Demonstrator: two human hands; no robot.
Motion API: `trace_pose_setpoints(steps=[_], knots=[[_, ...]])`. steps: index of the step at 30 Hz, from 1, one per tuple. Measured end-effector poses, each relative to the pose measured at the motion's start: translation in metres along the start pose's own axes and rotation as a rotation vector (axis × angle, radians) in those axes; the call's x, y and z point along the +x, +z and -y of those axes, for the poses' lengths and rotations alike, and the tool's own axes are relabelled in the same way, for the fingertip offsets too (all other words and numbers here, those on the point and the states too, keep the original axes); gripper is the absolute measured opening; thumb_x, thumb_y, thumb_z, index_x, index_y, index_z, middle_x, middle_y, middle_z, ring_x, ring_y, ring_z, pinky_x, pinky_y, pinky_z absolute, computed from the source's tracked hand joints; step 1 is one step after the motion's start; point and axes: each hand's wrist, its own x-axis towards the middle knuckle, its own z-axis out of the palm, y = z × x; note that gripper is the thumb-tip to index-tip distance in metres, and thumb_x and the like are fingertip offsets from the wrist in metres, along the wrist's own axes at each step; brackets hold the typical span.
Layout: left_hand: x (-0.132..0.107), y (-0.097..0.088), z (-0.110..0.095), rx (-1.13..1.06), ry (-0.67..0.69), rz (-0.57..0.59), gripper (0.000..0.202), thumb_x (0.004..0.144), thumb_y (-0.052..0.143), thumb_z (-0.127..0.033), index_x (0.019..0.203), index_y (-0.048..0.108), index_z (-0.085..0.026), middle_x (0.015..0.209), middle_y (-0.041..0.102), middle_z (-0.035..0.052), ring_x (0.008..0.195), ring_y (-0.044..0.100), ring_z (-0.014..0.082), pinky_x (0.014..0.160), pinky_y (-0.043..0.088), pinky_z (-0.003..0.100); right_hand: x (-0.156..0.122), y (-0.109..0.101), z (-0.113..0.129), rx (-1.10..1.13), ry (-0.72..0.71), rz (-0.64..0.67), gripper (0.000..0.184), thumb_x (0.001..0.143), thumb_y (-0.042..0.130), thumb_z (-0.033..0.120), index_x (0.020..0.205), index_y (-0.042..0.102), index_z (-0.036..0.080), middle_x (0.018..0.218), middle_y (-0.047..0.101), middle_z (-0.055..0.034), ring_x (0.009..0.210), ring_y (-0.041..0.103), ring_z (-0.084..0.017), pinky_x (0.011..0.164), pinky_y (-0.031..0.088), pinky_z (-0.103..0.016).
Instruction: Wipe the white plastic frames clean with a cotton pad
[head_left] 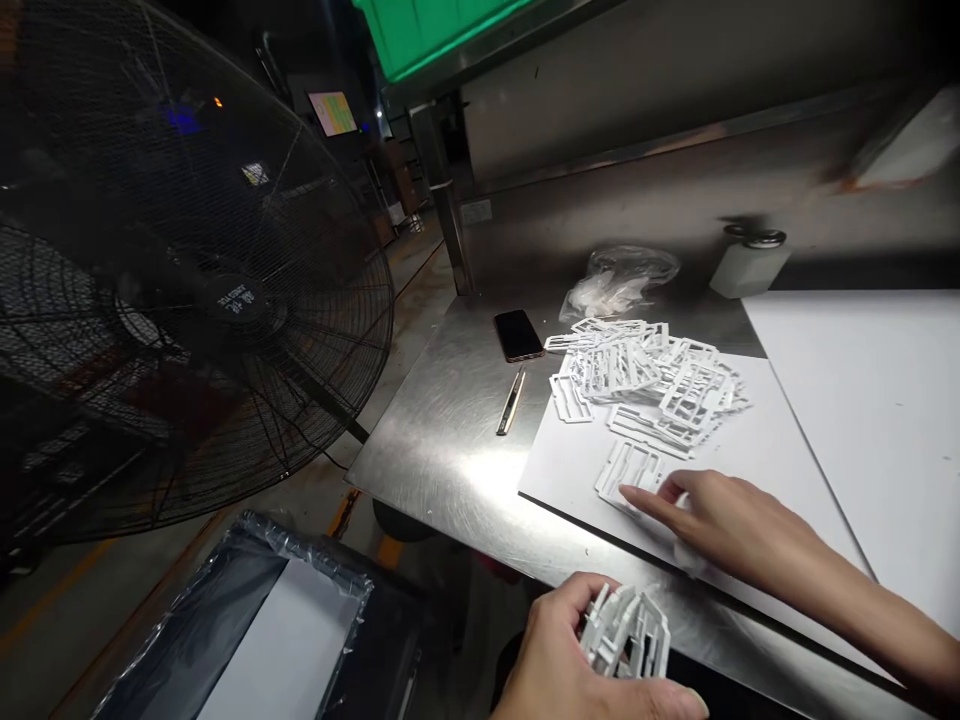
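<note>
My left hand (566, 650), low in the picture, is closed round a bunch of white plastic frames (626, 630), thin slotted pieces standing on edge between thumb and fingers. Over the front of the white board (780, 450), my right hand (709, 515) has its thumb and curled fingers at a single flat white plastic frame (626, 470). Its thumb tip rests on that piece; the other fingertips are partly hidden. Something white and blurred shows beneath the palm. Just beyond lies a loose pile of similar frames (622, 365).
Tweezers (511, 402) and a phone (518, 335) lie on the steel table (442, 440). Behind the pile are a clear plastic bag (615, 285) and a bottle (750, 262). A large fan (240, 300) stands left, above a black-lined bin (247, 640). A green crate (442, 35) sits overhead.
</note>
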Motion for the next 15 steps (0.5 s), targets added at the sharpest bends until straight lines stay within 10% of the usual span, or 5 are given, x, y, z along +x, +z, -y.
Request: trace_pose_setpoints(steps=[6, 15], knots=[[0.0, -0.008, -0.001, 0.201, -0.026, -0.081, 0.07, 0.047, 0.092, -0.039, 0.109, 0.067, -0.021, 0.089, 0.062, 0.0014, 0.092, 0.058, 0.0247, 0.08, 0.049, 0.034, 0.024, -0.006, 0.026, -0.084, 0.15, 0.098, 0.032, 0.112, 0.057, 0.034, 0.086, 0.063, 0.015, 0.077, 0.059, 0.0003, 0.072, 0.061, -0.02, 0.07, 0.051, -0.031], [0.0, -0.013, 0.003, -0.029, -0.024, -0.07, 0.074, 0.045, 0.094, -0.036, 0.111, 0.065, -0.021, 0.09, 0.062, 0.0019, 0.097, 0.057, 0.0252, 0.085, 0.046, 0.034, -0.016, 0.01, -0.009, 0.201, -0.134, 0.131, 0.055, 0.098, 0.04, 0.07, 0.112, 0.063, 0.022, 0.075, 0.064, -0.0015, 0.076, 0.064, -0.026, 0.067, 0.049, -0.031]])
